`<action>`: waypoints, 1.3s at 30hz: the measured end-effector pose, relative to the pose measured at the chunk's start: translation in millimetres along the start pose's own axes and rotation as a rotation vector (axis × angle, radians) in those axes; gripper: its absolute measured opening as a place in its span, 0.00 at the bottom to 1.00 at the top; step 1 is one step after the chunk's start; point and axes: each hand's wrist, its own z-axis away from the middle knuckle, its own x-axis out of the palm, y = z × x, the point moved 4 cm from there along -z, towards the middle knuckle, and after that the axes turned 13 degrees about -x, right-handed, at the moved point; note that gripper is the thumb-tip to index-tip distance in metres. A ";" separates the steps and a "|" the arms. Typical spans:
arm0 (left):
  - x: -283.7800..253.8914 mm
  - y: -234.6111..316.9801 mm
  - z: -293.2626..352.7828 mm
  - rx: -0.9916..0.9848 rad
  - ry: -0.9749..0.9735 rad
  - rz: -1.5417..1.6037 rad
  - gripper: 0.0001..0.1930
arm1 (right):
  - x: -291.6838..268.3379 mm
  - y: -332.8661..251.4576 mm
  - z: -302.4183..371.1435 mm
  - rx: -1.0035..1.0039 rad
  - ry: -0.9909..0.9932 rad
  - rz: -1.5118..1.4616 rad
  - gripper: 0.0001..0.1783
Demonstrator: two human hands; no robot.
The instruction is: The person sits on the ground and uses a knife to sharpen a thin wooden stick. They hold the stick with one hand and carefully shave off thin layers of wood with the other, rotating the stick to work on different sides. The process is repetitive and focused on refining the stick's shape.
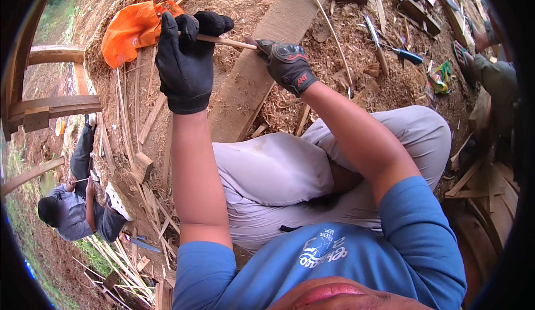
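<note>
A thin, pale wooden stick (225,41) spans the gap between my two gloved hands, slanting slightly down to the right. My left hand (187,67), in a black glove, is closed around its left part. At the other end, the gloved fingers of my right hand (285,63), black with red trim, pinch the tip; whether they also hold something small is hidden. Below the stick lies a wide wooden plank (237,95) strewn with shavings. An orange plastic bag (131,31) rests on the ground just left of my left hand.
Wood shavings and scraps cover the ground. Hand planes (418,11), a blue-handled tool (408,56) and a bladed tool (378,45) lie at upper right. Another person (78,212) sits at left near wooden frames (56,106); a further person's leg (496,81) shows at right.
</note>
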 end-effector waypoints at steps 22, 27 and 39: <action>2.8 -14.0 0.5 0.108 0.059 -0.019 0.28 | 6.8 -18.9 3.3 -0.116 0.199 -0.189 0.42; 9.9 -12.1 4.9 0.103 0.150 -0.040 0.27 | 1.2 -21.1 2.0 -0.069 0.116 -0.129 0.43; 22.7 -19.4 3.1 0.080 0.100 -0.060 0.29 | 2.9 -17.7 9.2 -0.095 0.162 -0.116 0.42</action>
